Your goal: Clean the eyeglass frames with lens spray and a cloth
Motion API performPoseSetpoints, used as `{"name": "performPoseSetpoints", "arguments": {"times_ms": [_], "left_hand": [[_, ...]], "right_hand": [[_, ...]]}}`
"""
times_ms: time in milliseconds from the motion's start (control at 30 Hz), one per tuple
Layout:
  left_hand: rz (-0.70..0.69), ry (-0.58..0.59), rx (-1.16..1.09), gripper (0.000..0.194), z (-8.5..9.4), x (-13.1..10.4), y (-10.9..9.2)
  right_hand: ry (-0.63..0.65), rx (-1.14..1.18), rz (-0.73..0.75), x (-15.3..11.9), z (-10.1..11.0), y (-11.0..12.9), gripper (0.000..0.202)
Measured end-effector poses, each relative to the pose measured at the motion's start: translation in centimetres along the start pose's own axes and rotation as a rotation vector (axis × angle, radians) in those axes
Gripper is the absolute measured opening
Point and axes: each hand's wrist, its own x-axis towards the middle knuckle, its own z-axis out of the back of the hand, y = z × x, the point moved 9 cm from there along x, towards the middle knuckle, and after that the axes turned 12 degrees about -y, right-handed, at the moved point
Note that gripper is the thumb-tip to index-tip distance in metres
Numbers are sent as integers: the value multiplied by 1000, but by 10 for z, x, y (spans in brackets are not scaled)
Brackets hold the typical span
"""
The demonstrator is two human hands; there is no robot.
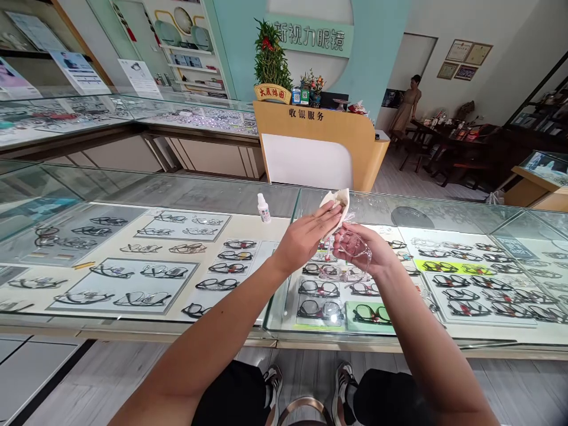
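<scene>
Above the glass counter, my left hand (305, 234) is closed on a pale cleaning cloth (327, 222), with its fingers stretched over the folds. My right hand (375, 249) grips a pair of clear-framed eyeglasses (369, 260) just below and to the right of the cloth. The two hands almost meet, and the cloth hides part of the glasses. A small tag with a red bead hangs near the glasses. On the countertop, left of my hands, a small white bottle (264, 209) stands upright.
Beneath the glass top (199, 184) lie many eyeglasses on display boards (189, 278). Beyond the counter is a wooden cashier desk (364, 139) with plants. Far right, a person (406, 106) stands beside a dark table (461, 142). A stool (306, 403) is below me, between my feet.
</scene>
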Motion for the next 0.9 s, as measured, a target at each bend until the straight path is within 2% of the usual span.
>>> {"name": "performPoseSetpoints", "arguments": {"times_ms": [133,233,300,367,433,500,600,733,900], "left_hand": [[39,17,9,53,0,-2,3],[166,-22,39,46,7,-3,13],[333,-69,46,40,12,-6,26],[542,-85,-2,37,13,-11,40],[729,-69,-130,38,6,-17,49],[858,-39,-278,39,-3,-20,51],[972,23,-449,39,-16,-22,48],[1101,120,-639,43,-32,-30,44],[1158,123,-792,42,-45,-41,45]], "right_hand": [[28,-34,-5,1,-3,-3,31],[76,-126,105,1,-6,5,37],[50,-223,302,-1,-4,20,38],[-43,-316,569,-9,1,42,29],[-127,-396,803,-21,3,59,19],[-141,-469,930,-29,0,66,20],[-106,-536,949,-27,-3,66,21],[-49,-517,830,-13,-1,57,20],[-38,-403,753,-5,0,45,19]]}}
